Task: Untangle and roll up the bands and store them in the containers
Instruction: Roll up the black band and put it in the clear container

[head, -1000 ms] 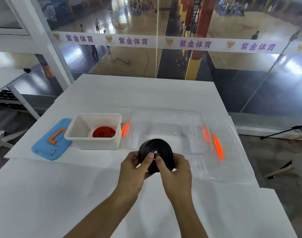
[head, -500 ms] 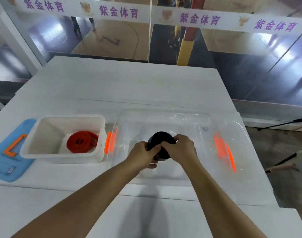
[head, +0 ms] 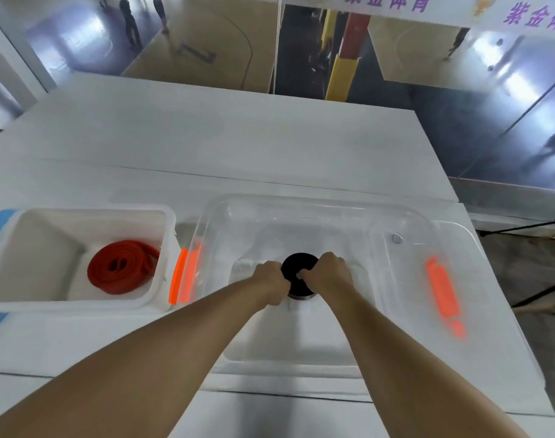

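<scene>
The scene is brightly and evenly lit from above. The white counter (head: 232, 143) is nearly washed out, with only faint shadows cast on it. Strong glare patches are seen on the glossy floor (head: 519, 80) beyond the counter's far edge. Motion blur softens the whole view, and straight edges are bowed by wide-angle distortion towards the corners.

Clearance around the bins

Clear bin (head: 317, 210) is open-topped, with bare floor around the hands (head: 301, 276); its walls bound all sides. White bin (head: 162, 248) stands just beside it, left. Far desk (head: 225, 134) lies bare.
</scene>
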